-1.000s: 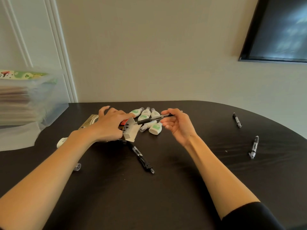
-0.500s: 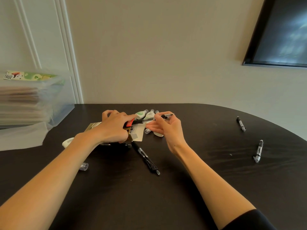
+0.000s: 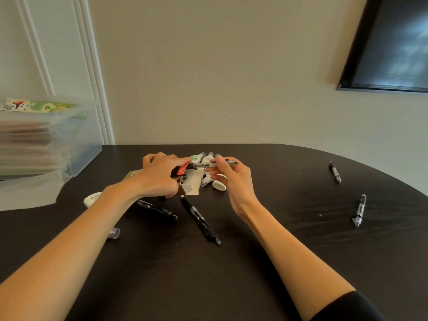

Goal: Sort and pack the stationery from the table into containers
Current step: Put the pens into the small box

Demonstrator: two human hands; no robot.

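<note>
My left hand (image 3: pixel 157 177) grips a small gold and white cardboard pen box (image 3: pixel 188 185) with a red flap, its open end facing right. My right hand (image 3: pixel 231 177) pinches a black pen (image 3: pixel 215 164) held level, its left end at the box's opening. Behind the hands lies a cluster of white correction-tape dispensers (image 3: pixel 205 158). Two black pens lie on the dark table: one (image 3: pixel 200 220) below the box, another (image 3: pixel 157 208) under my left wrist. Two more pens lie at the right, one far (image 3: pixel 335 171) and one nearer (image 3: pixel 359 210).
A clear plastic bin (image 3: pixel 46 140) holding stacked paper goods stands at the left edge of the table (image 3: pixel 254 262). A white dispenser (image 3: pixel 92 198) and a small clear cap (image 3: pixel 114 233) lie beside my left forearm. A dark framed screen (image 3: pixel 393 42) hangs on the wall at upper right.
My right hand has turned over and moved left, bringing the pen's end to the box opening. The left hand keeps hold of the box.
</note>
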